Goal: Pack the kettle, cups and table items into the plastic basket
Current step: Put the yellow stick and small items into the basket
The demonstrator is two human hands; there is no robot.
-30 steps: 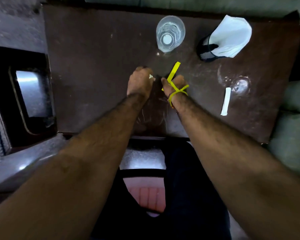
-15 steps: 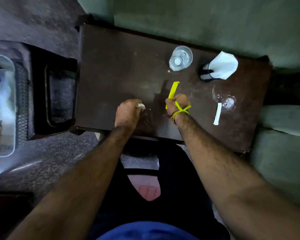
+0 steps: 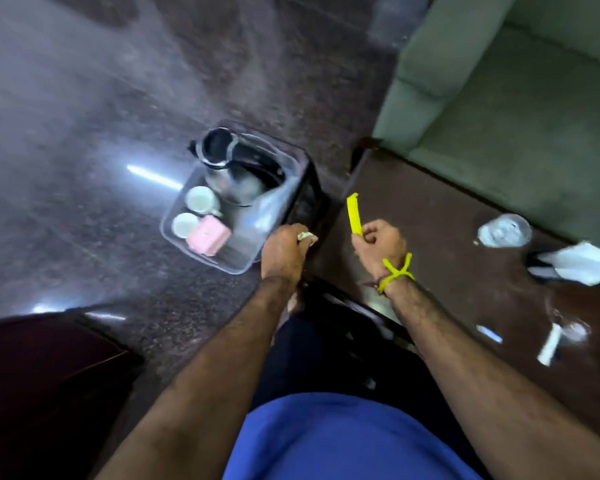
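Note:
A clear plastic basket (image 3: 238, 268) stands on the floor left of the dark table (image 3: 447, 216). Inside it are a steel kettle (image 3: 229, 168), two white cups (image 3: 200, 199) (image 3: 184, 224) and a pink box (image 3: 208, 235). My left hand (image 3: 284, 249) hovers at the basket's right edge, closed on small pale scraps. My right hand (image 3: 378, 244) is over the table's left end, gripping a yellow strip (image 3: 354, 213) that points up. On the table lie a glass (image 3: 504, 230), a black holder with a white napkin (image 3: 575, 263) and a white sachet (image 3: 548, 348).
A green sofa (image 3: 520, 109) runs behind the table. Polished dark floor (image 3: 84, 150) surrounds the basket. A dark red seat (image 3: 32, 375) sits at lower left. A wet mark (image 3: 574, 332) shines beside the sachet.
The view has swung left, bringing the basket into sight. Both hands lifted off the table's middle and moved left toward the basket, still holding the scraps and the yellow strip.

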